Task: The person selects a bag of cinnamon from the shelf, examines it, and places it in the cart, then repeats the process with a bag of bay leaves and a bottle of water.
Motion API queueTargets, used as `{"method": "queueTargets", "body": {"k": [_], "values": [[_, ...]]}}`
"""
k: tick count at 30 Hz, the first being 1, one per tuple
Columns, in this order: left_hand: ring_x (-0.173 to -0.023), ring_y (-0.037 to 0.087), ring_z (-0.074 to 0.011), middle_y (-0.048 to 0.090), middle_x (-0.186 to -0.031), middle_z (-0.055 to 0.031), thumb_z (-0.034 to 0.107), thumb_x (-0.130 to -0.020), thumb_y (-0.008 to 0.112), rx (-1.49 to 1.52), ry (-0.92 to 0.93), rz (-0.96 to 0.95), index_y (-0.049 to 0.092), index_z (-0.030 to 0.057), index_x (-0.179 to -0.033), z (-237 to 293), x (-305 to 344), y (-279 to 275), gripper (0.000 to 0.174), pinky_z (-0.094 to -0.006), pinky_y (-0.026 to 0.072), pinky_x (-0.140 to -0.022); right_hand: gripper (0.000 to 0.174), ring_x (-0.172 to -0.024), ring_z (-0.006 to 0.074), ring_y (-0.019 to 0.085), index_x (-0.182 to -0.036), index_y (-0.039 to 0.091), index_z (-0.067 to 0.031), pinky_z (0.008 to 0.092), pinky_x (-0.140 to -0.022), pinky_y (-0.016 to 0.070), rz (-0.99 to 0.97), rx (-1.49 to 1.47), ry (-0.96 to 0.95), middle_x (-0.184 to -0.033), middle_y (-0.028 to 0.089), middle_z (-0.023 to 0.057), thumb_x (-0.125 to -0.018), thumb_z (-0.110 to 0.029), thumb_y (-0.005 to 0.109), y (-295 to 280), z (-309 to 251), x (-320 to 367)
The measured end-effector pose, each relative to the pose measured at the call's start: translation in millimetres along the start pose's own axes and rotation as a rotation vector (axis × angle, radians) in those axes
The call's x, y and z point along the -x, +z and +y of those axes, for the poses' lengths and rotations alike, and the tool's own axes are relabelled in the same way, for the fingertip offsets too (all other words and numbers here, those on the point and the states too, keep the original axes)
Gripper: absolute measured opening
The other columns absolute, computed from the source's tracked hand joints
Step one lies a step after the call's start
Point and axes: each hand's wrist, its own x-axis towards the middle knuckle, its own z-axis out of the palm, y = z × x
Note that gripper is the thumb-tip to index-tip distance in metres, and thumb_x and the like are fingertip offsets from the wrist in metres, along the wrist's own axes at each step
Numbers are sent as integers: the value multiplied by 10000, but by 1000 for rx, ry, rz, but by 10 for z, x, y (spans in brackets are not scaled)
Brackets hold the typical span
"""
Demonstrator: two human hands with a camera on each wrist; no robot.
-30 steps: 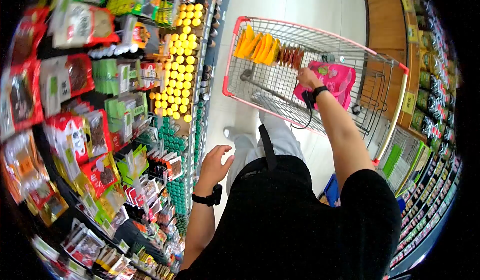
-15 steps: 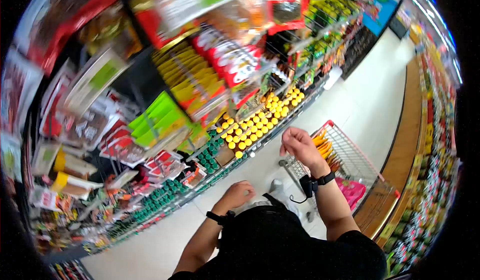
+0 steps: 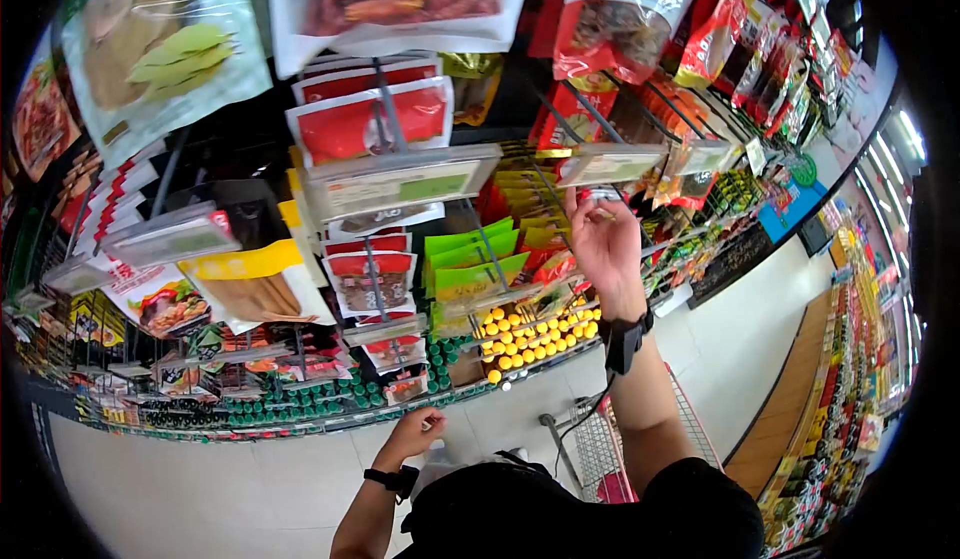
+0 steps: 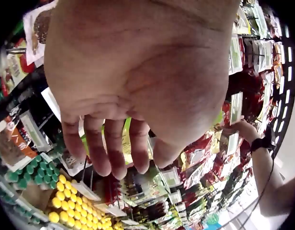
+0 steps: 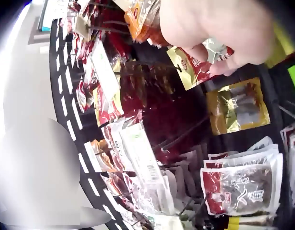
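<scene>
My right hand (image 3: 608, 244) reaches up among the hanging packets, behind a row of price tags. In the right wrist view its curled fingers pinch a small red and gold packet (image 5: 188, 69), which hangs at a slant by a peg; part of it is hidden behind the fingers. Green packets (image 3: 475, 259) hang just left of this hand. My left hand (image 3: 412, 437) is held low in front of my body, fingers loosely bent and holding nothing. In the left wrist view its palm faces the camera, with shelf goods behind.
Long pegs with price tags (image 3: 400, 181) jut out from the rack. Below stand yellow-capped jars (image 3: 535, 339) and green-capped bottles (image 3: 300, 404). A shopping cart (image 3: 610, 449) with a pink bag is beside my right arm. Another shelf (image 3: 790, 389) runs along the right.
My right hand has left the cart and risen to the hanging packets. The view has swung left toward the rack. My left hand stays low, its fingers loosely bent.
</scene>
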Motion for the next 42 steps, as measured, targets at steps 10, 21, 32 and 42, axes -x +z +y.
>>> {"method": "queueTargets", "body": {"k": [10,21,32,42], "values": [[-781,657,-148,707,-880,-58,226,-939,692,34,22,-5,677,33,-1031,-65,-7,54,214,-308,539,-719,327,-1073,346,631,-1229,539,61,376,-874,598,53,-200,-78,-1306,541,180,-1026,-185,473,10,-20,-723],[-801,657,-166,703,-901,-69,244,-945,684,-45,84,-167,673,27,-1039,33,-68,218,237,-318,537,-740,202,-734,184,549,-982,595,-26,284,-667,495,153,-19,-160,-853,626,68,-958,-219,538,-1,32,-800],[-821,657,-158,711,-926,-65,267,-948,698,-70,26,-221,683,33,-1054,-147,70,154,258,-319,538,-767,246,-584,111,352,-805,452,-122,259,-547,309,-160,-3,-103,-675,391,-28,-975,-194,614,144,89,-305],[-791,614,-129,677,-890,-51,261,-966,679,-85,28,-297,664,14,-1023,32,-177,250,254,-305,521,-748,78,-595,84,408,-883,503,-139,253,-564,362,-79,274,-340,-663,422,-58,-960,-141,512,-564,57,1435]]}}
